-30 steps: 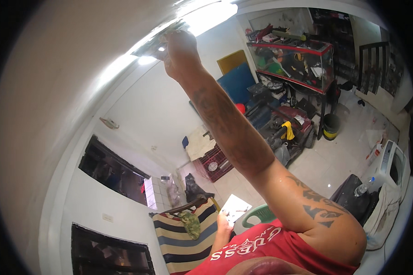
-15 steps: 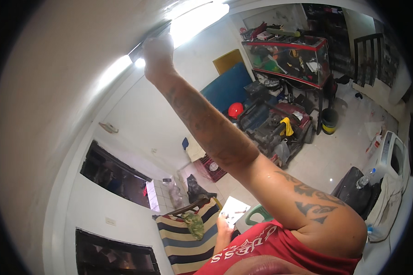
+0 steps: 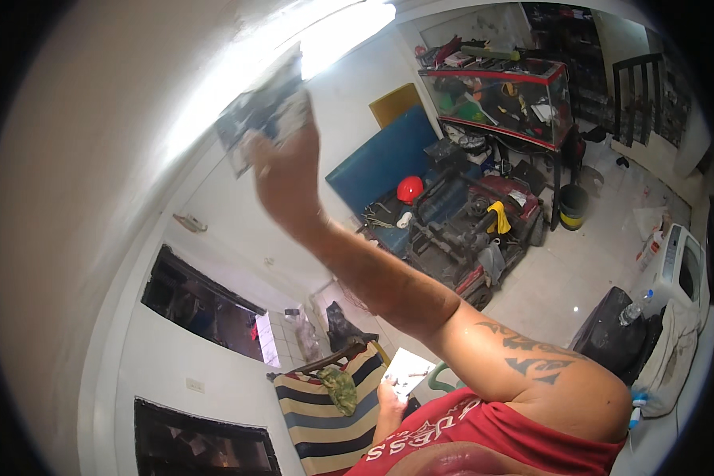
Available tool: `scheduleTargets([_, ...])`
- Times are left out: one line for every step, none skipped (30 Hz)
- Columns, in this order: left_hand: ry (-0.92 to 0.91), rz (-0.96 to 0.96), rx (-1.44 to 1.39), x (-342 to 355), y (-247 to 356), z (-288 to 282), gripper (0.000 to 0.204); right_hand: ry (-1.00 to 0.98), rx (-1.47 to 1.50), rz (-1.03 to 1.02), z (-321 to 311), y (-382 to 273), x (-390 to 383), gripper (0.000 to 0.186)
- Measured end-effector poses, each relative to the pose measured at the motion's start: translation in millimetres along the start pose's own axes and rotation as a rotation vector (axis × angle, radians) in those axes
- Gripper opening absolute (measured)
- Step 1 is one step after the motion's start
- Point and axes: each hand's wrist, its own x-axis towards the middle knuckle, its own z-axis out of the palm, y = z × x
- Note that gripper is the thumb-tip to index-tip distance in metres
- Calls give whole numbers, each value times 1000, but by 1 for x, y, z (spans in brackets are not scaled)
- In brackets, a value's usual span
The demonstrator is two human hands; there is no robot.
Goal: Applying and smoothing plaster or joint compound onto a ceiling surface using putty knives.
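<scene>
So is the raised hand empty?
No, the right hand is pressing a grey rag up near the bright ceiling light.

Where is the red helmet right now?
In the head view, the red helmet sits right of centre, against the blue panel, just left of the dark red cart.

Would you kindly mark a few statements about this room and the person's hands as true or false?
1. The right hand is raised near the wall, gripping a grey mottled sheet. True.
2. The left hand is empty. False: it holds a white sheet.
3. A red helmet lies beside the blue panel. True.
4. The striped chair is red and white. False: its stripes are cream and dark.
5. The tube light is off. False: it glows brightly.
</scene>
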Motion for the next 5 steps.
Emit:
scheduleTargets([4,-2,0,2,-2,-5,19,63,12,36,-5,2,8,44])
scheduleTargets([-58,-1,2,8,-4,-11,18,124,211,130,-6,6,18,40])
scheduleTargets([-124,0,3,11,-4,-11,18,169,262,219,-7,9,29,39])
scheduleTargets([-122,-2,4,11,-4,-11,18,214,312,309,-9,12,40,38])
scheduleTargets([-96,-7,15,12,-4,-10,17,216,311,309,-10,14,40,38])
